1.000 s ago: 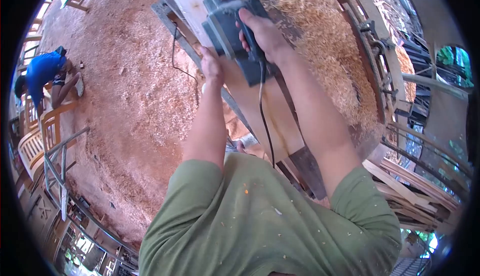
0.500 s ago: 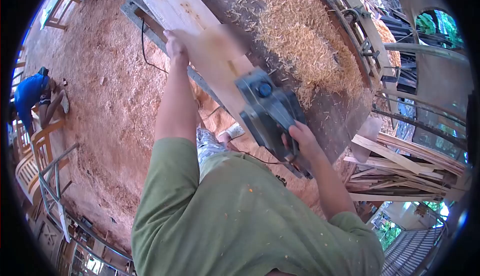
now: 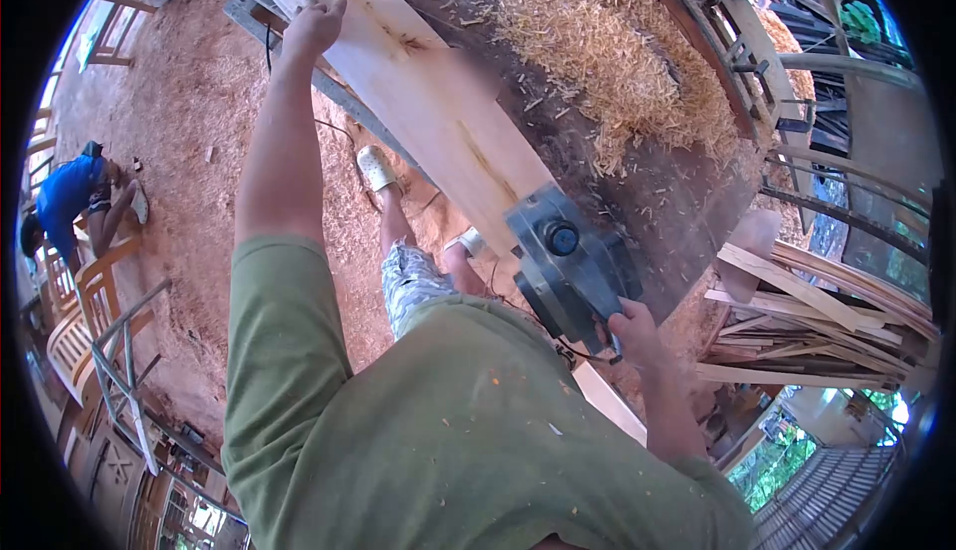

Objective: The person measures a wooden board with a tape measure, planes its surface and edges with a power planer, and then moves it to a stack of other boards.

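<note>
A long pale wooden board [image 3: 418,82] with brown streaks runs diagonally across the workbench [image 3: 687,212]. At its upper left edge my left hand [image 3: 317,26] grips the board, the fingers partly hidden and the thumb toward the top face. My right hand [image 3: 635,331] is closed round the rear handle of a dark electric planer [image 3: 568,256]. The planer sits on the near end of the board, close to my body, with a round blue-centred knob on top. Its underside and blade are out of sight.
Wood shavings [image 3: 627,62] are heaped on the bench beyond the board. Clamps [image 3: 742,67] line a frame at the right. Thin wood strips [image 3: 807,316] are stacked at lower right. A person in blue [image 3: 70,197] bends by wooden chairs [image 3: 75,336]. A cable [image 3: 334,127] hangs beside the bench.
My left hand has shifted up and left along the board. The planer, with my right hand on it, has moved down and right toward the near end.
</note>
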The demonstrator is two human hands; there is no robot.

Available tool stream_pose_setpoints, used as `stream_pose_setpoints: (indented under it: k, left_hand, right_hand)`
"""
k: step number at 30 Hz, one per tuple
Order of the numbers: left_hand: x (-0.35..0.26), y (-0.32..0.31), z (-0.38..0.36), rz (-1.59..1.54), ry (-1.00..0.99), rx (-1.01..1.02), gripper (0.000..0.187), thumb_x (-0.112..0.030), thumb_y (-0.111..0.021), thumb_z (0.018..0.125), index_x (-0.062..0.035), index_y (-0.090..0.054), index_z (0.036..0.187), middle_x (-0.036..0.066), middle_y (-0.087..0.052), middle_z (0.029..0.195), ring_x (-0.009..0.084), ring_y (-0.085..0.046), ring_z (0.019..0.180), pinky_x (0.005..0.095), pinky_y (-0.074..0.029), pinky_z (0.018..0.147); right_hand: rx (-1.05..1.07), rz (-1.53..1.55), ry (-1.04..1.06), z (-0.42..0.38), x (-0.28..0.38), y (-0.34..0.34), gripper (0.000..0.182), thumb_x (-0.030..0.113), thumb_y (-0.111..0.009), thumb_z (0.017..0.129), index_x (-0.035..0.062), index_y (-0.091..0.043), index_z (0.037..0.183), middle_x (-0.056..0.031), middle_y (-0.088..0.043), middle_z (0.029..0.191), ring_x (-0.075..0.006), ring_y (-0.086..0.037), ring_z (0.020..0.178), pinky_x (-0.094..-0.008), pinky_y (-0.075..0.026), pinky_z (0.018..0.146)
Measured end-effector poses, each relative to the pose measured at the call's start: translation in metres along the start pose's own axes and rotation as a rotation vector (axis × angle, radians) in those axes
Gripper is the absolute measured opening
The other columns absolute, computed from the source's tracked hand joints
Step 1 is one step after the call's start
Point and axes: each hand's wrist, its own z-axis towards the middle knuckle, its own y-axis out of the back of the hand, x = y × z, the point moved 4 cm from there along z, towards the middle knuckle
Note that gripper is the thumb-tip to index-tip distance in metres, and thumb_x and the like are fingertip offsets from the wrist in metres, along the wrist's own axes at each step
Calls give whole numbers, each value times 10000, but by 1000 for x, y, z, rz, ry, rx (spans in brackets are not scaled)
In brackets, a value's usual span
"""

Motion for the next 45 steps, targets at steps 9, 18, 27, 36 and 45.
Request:
stream_pose_setpoints:
  k: [9,18,27,36,45]
  left_hand:
    - [22,-15,12,-106,28,216,862,-618,-347,967,-7,-140,1539,313,-185,1557,419,-226,1453,419,-208,1192]
    - [25,12,3,-489,137,368,766,-589,-370,988,2,-367,1475,251,-394,1496,313,-350,1424,376,-265,1157]
    - [54,-36,-144,-960,448,-257,411,-354,-507,996,36,-633,970,97,-613,815,180,-559,778,349,-454,721]
    - [34,-61,-135,-1233,280,328,523,-323,-621,972,50,-490,1313,98,-657,1044,156,-626,936,306,-505,839]
    - [36,-62,-137,-1200,125,261,353,-193,-659,947,71,-587,1169,107,-695,1044,168,-662,982,301,-521,883]
  right_hand:
    - [64,19,99,46,23,-34,269,273,-656,887,34,-589,785,20,-538,656,-71,-480,592,-248,-372,531]
    - [84,-112,244,176,194,-145,437,423,-596,934,20,-593,766,-18,-541,568,-90,-491,444,-251,-378,433]
    - [72,-100,337,301,352,-255,542,554,-596,910,36,-599,749,-31,-537,554,-110,-478,408,-257,-370,390]
    - [95,-163,421,409,500,-343,633,636,-595,858,15,-602,734,-55,-548,561,-150,-500,410,-295,-396,401]
    - [48,-128,503,499,617,-410,588,589,-602,872,18,-573,734,-69,-559,573,-167,-524,419,-321,-417,398]
